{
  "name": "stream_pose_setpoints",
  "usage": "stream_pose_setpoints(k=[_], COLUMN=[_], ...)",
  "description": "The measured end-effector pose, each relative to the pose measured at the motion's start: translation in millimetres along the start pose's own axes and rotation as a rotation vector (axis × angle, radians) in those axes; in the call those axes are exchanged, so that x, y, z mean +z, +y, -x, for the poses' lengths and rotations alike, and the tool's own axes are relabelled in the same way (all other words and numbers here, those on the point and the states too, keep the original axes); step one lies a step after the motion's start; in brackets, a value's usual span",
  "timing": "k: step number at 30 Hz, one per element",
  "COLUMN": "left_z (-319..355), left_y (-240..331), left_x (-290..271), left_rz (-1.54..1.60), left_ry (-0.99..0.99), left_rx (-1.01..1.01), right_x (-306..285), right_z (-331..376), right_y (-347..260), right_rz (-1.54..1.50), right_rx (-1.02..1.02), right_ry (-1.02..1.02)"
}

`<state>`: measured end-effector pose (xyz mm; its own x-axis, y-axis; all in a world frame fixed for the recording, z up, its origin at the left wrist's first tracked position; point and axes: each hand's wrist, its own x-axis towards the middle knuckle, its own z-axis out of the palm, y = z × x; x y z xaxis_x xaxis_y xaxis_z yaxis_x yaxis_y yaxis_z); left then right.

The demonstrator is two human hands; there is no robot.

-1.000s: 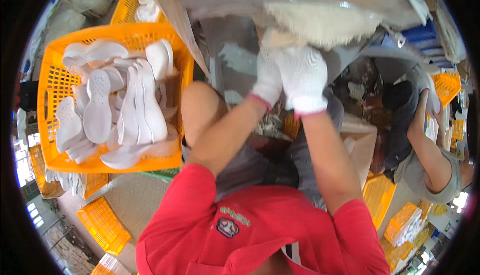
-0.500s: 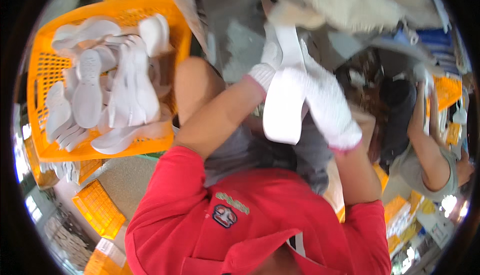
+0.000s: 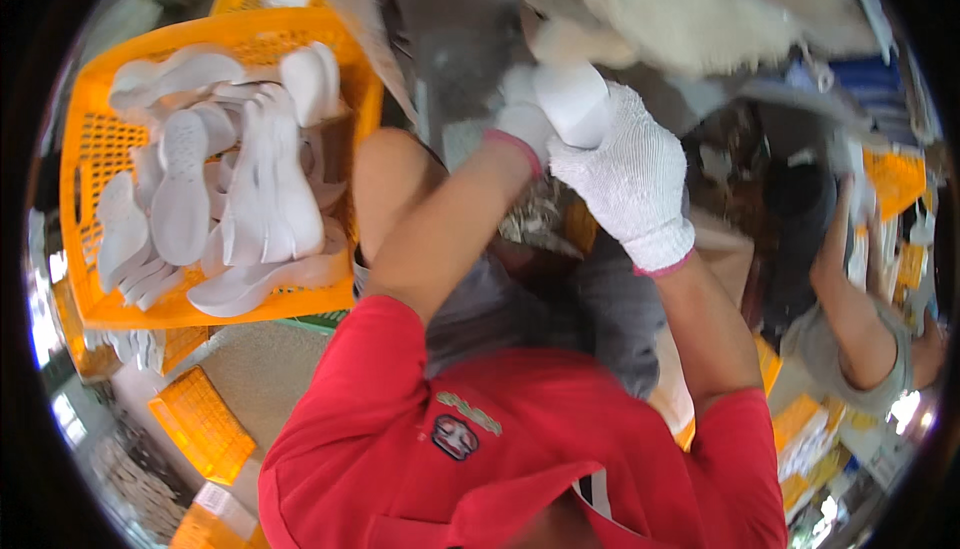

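Note:
A white shoe sole (image 3: pixel 572 107) is held out in front of me, tipped so that one rounded end faces me and the rest is foreshortened. My right hand (image 3: pixel 630 169), in a white knitted glove, is closed round its right side. On its left side is my left hand (image 3: pixel 524 121), gloved alike; its fingers are blurred and partly hidden but seem closed on the sole. Just beyond the sole's far edge is a blurred tan rounded thing (image 3: pixel 582 41), perhaps a wheel; whether they touch I cannot tell.
At my left stands an orange plastic basket (image 3: pixel 225 314) heaped with white shoe soles (image 3: pixel 180 189). Another orange crate (image 3: pixel 200 424) lies on the floor behind it. Pale sheeting (image 3: pixel 720 19) hangs over the work spot. A co-worker's arm (image 3: pixel 850 289) shows at the far right.
The sole has gone from lying lengthwise toward me to tipped up and farther away. My right hand has moved up and turned, its thumb now toward the sole's near end.

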<state>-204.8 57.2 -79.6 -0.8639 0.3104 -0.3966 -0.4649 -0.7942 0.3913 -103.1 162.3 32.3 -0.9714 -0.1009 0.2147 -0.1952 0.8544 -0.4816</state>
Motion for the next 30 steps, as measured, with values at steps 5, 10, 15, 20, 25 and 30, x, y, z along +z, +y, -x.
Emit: stream_pose_setpoints(k=[5,10,15,20,25,30], left_z=[12,6,9,27,-13,-25], left_y=[-29,-37,-26,-33,-35,-24], left_x=[-11,-12,-12,-12,-34,-50], left_rz=[0.004,-0.020,-0.263,0.479,0.398,0.603], left_ry=[-0.050,-0.018,-0.095,-0.159,-0.434,-0.646], left_rx=[0.098,0.378,0.138,-0.018,-0.209,-0.189], right_x=[-2,1,9,-22,-29,-18], right_z=[-4,-30,-15,-2,43,-2], right_y=[0,-3,19,5,-28,1], right_rz=[0.021,-0.157,-0.382,-0.528,0.203,0.086], right_rx=[0.052,0.169,0.110,0.228,-0.057,-0.394], right_ry=[0.130,-0.052,-0.033,-0.288,-0.382,-0.325])
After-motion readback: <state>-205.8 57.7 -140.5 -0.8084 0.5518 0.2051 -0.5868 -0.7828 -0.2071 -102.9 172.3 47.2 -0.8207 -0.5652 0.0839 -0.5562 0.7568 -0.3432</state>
